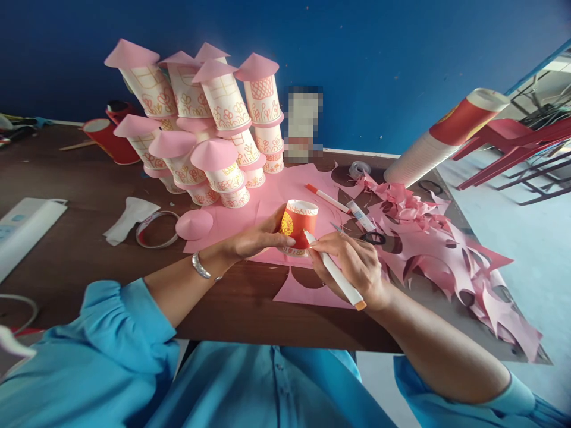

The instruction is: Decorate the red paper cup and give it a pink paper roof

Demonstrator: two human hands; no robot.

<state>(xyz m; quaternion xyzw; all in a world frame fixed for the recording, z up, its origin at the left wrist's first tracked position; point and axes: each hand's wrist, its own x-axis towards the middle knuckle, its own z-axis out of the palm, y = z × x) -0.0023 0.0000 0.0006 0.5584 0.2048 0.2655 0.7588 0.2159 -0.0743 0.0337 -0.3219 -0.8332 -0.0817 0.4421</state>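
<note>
My left hand (263, 235) is wrapped around a red paper cup (300, 224) with a yellow printed emblem, held above pink paper. Orange marks run around the cup's white inner rim, and a white patterned band shows below the red part. Pinched in my right hand (352, 258) is a white marker (335, 274) with an orange end, its tip at the red side of the cup. Whether the tip touches the cup, I cannot tell. Behind my right hand lie what look like scissors, with a black handle loop (373, 238) and a thin pointed blade.
Stacked paper-cup towers (227, 107) with pink cone roofs stand at the back left. Pink paper scraps (428, 249) cover the right side. A tall cup stack (439, 142) leans at the back right. A tape roll (157, 229) and white power strip (27, 229) lie left.
</note>
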